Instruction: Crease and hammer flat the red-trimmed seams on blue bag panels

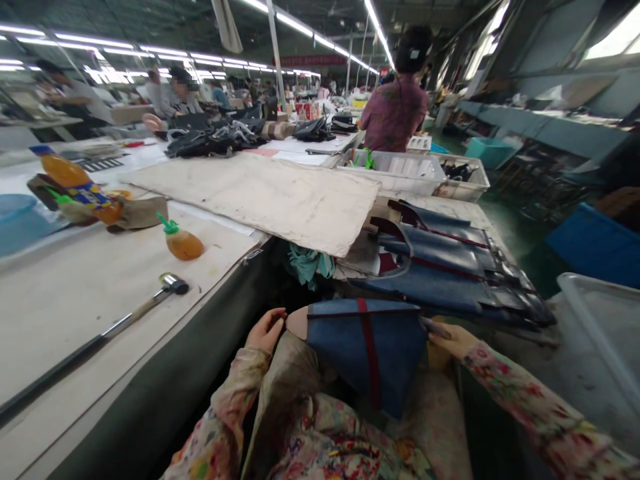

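Across my lap lies a blue leather bag piece [340,333] with a dark red stripe and a pale rounded end at its left. My left hand [266,331] is closed, thumb and fingers pinching at that pale end. At the opposite side my right hand [454,341] grips the piece's right edge; a greyish strip shows at its fingertips, and I cannot tell whether it is part of the piece. Just beyond, more blue leather pieces [440,270] with red stripes lie overlapped on a bench.
On the left table [45,293] lie a hammer [173,285], a squeeze bottle [183,241] and a tipped drink bottle [75,180]. A pale board [260,190] overhangs the gap ahead. Plastic bins [395,170] stand behind the pieces, and a co-worker [397,110] beyond them.
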{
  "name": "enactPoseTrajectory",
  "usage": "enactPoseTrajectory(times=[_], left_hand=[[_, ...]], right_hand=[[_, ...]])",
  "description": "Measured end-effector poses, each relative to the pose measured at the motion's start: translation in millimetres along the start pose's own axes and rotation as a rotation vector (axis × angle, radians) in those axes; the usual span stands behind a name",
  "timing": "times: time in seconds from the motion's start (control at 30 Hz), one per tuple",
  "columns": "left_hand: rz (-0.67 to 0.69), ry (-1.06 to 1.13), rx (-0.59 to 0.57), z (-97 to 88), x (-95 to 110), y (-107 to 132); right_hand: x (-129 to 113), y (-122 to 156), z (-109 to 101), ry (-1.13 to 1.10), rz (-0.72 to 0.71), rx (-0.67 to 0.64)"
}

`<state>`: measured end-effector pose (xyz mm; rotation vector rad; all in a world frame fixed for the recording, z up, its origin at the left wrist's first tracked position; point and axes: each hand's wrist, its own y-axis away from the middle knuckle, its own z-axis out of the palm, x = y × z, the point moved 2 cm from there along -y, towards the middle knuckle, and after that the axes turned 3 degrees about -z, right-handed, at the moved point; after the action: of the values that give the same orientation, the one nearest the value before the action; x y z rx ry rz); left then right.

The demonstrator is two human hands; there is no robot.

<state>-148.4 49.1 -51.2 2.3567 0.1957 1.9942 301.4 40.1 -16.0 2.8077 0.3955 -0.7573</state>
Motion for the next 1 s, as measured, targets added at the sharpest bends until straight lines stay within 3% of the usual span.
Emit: enactPoseTrajectory(times=[0.07,0.13,0.3,0.43,0.53,0.63,0.77,0.9,1.0], left_hand=[[0.160,-0.125,0.079,2.4,22.9,4.5],[0.336,-0.281,0.064,19.3,47.7,11.3],[0.769,-0.510,-0.121,101.6,92.7,33.6],[0.896,-0.622,-0.249,165.7,97.7,45.7],[0.948,-0.749,-0.267,195.3,87.1,46.8],[0.995,-0.845,-0.239,207.5,72.0,44.0],[1.038,-0.921,-0.210,206.1,62.1,42.9],[1.050,-0.930,-0.220,200.8,69.9,48.1],[0.976,-0.969,-0.214,201.2,79.3,52.2]], right_hand=[[7.6,12.3,18.0,-0.074,0.063,0.111],[3.1,25.3,23.3,-0.069,0.053,0.213],[-16.6,51.0,42.1,0.051,-0.041,0.389],[-15.6,61.7,81.0,0.100,-0.031,0.509],[-13.3,64.7,98.5,0.097,-0.024,0.528],[-14.2,65.2,100.7,0.081,-0.001,0.543],[-15.2,64.8,98.8,0.014,0.041,0.534],[-16.3,64.8,97.2,-0.077,0.090,0.529],[-22.8,65.0,88.4,-0.182,0.120,0.530]])
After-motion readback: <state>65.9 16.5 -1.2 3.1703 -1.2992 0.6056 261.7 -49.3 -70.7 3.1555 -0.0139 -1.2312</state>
